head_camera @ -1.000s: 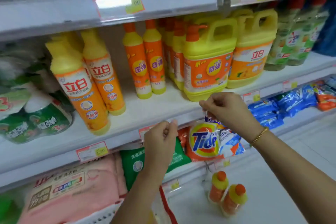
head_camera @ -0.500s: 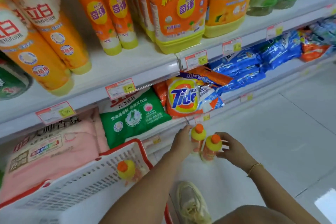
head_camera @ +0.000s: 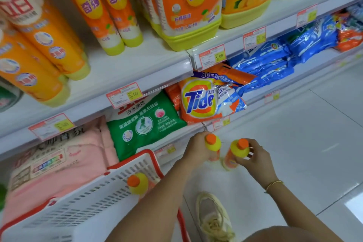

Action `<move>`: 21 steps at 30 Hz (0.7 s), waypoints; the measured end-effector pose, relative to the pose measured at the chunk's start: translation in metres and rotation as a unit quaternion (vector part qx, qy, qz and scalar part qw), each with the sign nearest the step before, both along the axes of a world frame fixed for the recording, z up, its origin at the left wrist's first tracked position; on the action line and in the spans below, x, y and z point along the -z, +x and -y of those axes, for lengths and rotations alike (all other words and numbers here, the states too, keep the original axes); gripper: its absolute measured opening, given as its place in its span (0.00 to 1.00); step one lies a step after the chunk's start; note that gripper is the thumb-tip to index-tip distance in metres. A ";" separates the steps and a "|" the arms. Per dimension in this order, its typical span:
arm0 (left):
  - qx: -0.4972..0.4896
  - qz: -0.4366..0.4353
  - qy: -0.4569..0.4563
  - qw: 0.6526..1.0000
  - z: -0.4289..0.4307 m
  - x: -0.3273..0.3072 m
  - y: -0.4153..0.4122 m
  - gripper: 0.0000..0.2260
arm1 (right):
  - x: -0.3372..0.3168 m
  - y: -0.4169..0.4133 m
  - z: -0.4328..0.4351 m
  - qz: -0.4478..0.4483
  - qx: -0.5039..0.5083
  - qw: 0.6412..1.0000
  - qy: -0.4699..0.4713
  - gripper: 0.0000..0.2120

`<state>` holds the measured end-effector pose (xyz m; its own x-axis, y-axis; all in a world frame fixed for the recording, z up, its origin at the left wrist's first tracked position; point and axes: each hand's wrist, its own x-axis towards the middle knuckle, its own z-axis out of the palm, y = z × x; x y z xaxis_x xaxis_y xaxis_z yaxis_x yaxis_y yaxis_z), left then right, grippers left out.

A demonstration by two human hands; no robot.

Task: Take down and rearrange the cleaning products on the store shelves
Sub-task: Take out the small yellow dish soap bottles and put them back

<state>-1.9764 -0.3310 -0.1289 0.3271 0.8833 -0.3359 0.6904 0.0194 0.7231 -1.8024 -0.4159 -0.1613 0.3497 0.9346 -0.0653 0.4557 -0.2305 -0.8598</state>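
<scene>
A white basket [head_camera: 78, 202] was seen down-left of the Tide bag [head_camera: 202, 100]; it might be bumped by an arm, and a bottle might then be dropped. Just below the Tide bag, the left bottle [head_camera: 212, 144] was gripped by the fingers of the left hand [head_camera: 195, 149], the right bottle [head_camera: 238, 150] by those of the right hand [head_camera: 257, 156].

Bright, even overhead light fills the aisle, washing the white shelf [head_camera: 137, 72] and the tiled floor [head_camera: 294, 133] — a glare patch [head_camera: 353, 209] burns at the lower right corner. Shadows are soft, deepest under the shelf lips. Motion blur smears the tall orange bottles [head_camera: 35, 49] and pink bag [head_camera: 59, 163] at left; the Tide bag [head_camera: 200, 100] reads sharp. Wide-angle distortion bows the shelf lines.
</scene>
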 end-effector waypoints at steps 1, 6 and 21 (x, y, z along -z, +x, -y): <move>-0.008 0.021 0.012 1.000 0.004 -0.010 -0.009 0.20 | -0.006 -0.001 0.000 0.004 -0.002 1.000 0.007 0.25; -0.037 0.140 0.071 0.987 0.030 -0.105 -0.059 0.26 | -0.063 -0.007 0.002 0.002 -0.029 0.997 0.076 0.29; -0.065 0.202 0.408 0.888 0.016 -0.337 -0.155 0.26 | -0.322 -0.106 -0.051 -0.045 -0.166 0.901 0.399 0.26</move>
<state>-2.1310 -0.3472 0.2079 0.1518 0.8177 0.5553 0.4027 -0.5642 0.7208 -1.9086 -0.3652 0.1611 0.0696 0.7484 0.6596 0.3063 0.6132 -0.7281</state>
